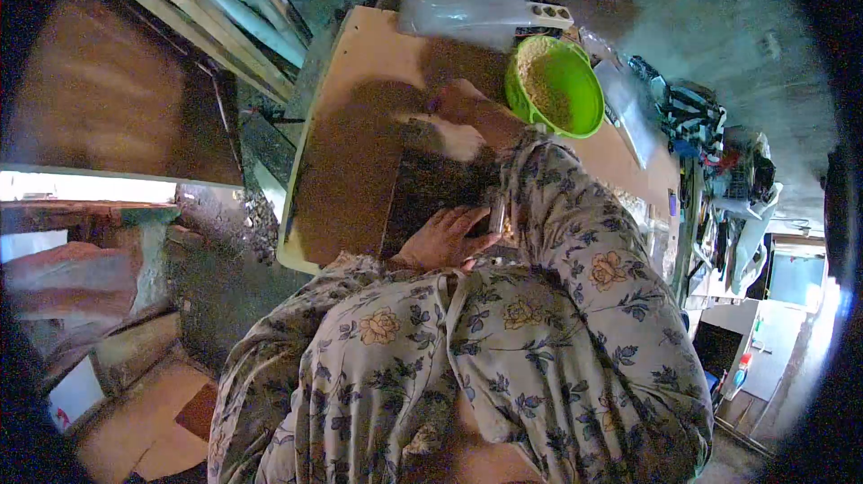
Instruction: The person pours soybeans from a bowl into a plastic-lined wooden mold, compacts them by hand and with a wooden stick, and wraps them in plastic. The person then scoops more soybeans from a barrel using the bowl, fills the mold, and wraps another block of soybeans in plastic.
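Note:
My left hand [447, 236] is at the near side of the work table, close to my body. Its fingers are stretched out and a little apart, pointing right. Beside its fingertips is a small clear container [504, 217] with something yellowish in it, partly hidden by my sleeve; whether they touch I cannot tell. My right hand [457, 99] is farther out over the table and smeared by motion, so its grip does not show. Just below it is a blurred white thing [459, 142] on a dark surface [436, 180].
A green bowl [589, 96] with pale grain-like bits stands right of my right hand. Behind it lie a clear plastic bag [467, 0] and a white power strip [549, 15]. The brown tabletop [346, 169] extends left. Wooden boards [193, 17] lean at upper left; clutter lines the right.

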Demonstrator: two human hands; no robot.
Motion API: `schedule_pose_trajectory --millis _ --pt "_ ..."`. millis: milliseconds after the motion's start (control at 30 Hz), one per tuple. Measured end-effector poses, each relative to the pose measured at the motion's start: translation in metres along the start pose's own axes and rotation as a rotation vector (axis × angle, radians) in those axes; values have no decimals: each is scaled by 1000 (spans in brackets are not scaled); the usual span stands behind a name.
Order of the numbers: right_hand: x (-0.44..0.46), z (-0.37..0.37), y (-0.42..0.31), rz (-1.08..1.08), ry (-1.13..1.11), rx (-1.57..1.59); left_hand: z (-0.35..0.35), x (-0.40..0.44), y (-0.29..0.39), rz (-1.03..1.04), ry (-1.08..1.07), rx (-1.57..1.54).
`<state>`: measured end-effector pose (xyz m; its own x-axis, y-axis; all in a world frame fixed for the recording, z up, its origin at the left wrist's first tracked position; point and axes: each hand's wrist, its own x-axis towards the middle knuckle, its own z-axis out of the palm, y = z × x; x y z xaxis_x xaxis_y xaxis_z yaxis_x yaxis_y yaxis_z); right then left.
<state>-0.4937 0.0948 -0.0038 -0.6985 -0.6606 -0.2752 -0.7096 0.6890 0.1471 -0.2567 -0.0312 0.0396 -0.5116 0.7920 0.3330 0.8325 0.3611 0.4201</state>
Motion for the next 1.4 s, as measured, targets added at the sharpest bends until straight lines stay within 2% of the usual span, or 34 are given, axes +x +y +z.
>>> schedule_pose_trajectory --millis 100,233,267,300,400,500,533,567,633,667,733,800,867,900,967,1133,1200,1233,1300,1367,1400 --pt "7 6 -7 -69 -19 -33 3 -1 -1 -22 7 3" --pt "-1 8 -9 -36 29 40 1 -1 -3 -6 72 -37" --pt "-5 5 -9 -23 53 78 2 -1 -3 19 62 -48" --pt "-10 0 -7 -8 77 123 4 -1 -4 -69 32 -135" --pt "-43 -33 10 74 209 328 9 -6 -13 -44 -86 -57" --pt "-132 -86 42 208 418 549 -9 1 -4 -37 -74 -91" --pt "-176 -99 49 277 485 579 -11 0 0 -122 -102 -53" --pt "-222 -106 57 363 525 575 -12 -1 3 -208 -125 -10" --pt "-319 -120 56 580 492 469 -17 3 6 -175 -114 -15" --pt "-358 -109 58 820 321 320 -19 5 9 -189 -83 -3" --pt "-419 -54 64 983 203 201 -20 0 11 -206 -100 45" --pt "-460 5 51 1021 325 358 -18 -2 9 -171 -11 -21" --pt "-469 23 28 1025 293 574 -21 0 16 -192 -32 8" --pt "-475 62 37 906 294 667 -22 1 16 -187 -29 19" --pt "-465 37 12 1017 442 733 -23 3 23 -214 -35 69" --pt "-454 23 32 1155 541 837 -24 3 31 -268 -12 146" --pt "-436 15 49 965 661 572 -25 3 30 -263 -47 91" --pt "-417 7 59 932 674 567 -23 2 27 -259 -55 116" --pt "-361 -20 75 857 661 1163 -22 -1 26 -264 -45 152" --pt "-305 -58 79 733 550 1246 -16 -5 18 -224 -22 175" --pt "-271 -40 93 565 522 901 -17 -6 17 -242 -6 187"
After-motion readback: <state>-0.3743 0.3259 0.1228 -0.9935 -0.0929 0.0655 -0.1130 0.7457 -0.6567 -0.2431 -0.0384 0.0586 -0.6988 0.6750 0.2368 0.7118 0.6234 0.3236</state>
